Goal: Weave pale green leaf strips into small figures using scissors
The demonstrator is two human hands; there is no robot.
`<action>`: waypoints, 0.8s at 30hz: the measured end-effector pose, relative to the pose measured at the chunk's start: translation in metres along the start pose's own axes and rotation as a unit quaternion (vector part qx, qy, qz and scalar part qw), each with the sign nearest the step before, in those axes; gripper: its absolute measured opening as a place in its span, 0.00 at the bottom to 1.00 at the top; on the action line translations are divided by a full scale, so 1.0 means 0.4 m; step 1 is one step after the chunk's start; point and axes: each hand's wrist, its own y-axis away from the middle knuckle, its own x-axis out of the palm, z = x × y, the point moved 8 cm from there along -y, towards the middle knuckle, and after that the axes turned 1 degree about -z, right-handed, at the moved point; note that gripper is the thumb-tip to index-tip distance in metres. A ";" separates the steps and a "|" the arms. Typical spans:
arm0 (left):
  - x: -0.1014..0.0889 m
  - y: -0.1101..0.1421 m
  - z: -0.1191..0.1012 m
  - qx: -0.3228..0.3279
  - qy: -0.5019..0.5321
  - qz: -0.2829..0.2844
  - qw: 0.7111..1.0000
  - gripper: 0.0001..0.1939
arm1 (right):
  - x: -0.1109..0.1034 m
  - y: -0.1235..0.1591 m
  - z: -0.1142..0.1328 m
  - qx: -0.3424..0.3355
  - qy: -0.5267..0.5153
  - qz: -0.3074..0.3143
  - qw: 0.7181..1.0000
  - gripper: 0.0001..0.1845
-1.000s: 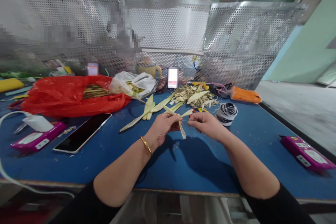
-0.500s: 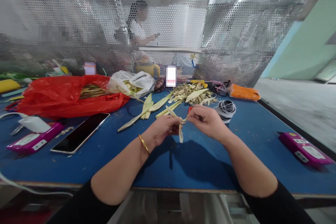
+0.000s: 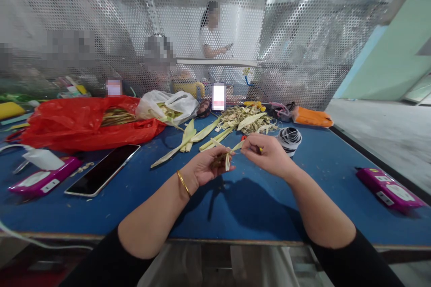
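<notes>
My left hand, with a gold bangle at the wrist, is closed around a small bundle of pale husk strips that look like corn husk. The strips splay out past its fingertips, and a brownish part lies against the fingers. Just to the right, my right hand is pinched on a fine thread running to the bundle. Behind that hand stands a spool of white thread. Long pale green husk leaves lie on the blue table beyond my left hand.
A heap of husk scraps lies at the back, near an orange packet. Left are a red plastic bag, a white bag, a phone and a purple power strip. Another purple power strip sits right. A person stands behind the perforated screen.
My left hand has turned the bundle, showing its brownish part. My right hand came up to the husk, then drew slightly away with the thread stretched. The person behind the screen has moved right.
</notes>
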 end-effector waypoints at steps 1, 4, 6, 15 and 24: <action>0.001 0.001 0.000 -0.001 0.005 0.004 1.000 0.10 | 0.001 0.000 -0.001 0.000 0.000 0.003 1.000 0.09; 0.004 0.003 -0.001 0.001 0.006 0.014 1.000 0.10 | -0.001 0.000 -0.004 0.000 0.009 0.000 1.000 0.08; 0.004 0.004 -0.003 0.007 -0.004 0.011 1.000 0.10 | -0.003 0.000 -0.006 -0.003 0.027 -0.007 1.000 0.08; 0.011 -0.001 -0.021 0.115 -0.200 0.015 0.973 0.06 | -0.008 -0.001 -0.001 -0.011 0.105 -0.030 0.994 0.06; 0.056 0.028 -0.002 0.104 -0.248 0.140 0.953 0.12 | 0.033 -0.003 -0.079 0.139 -0.118 0.040 0.982 0.13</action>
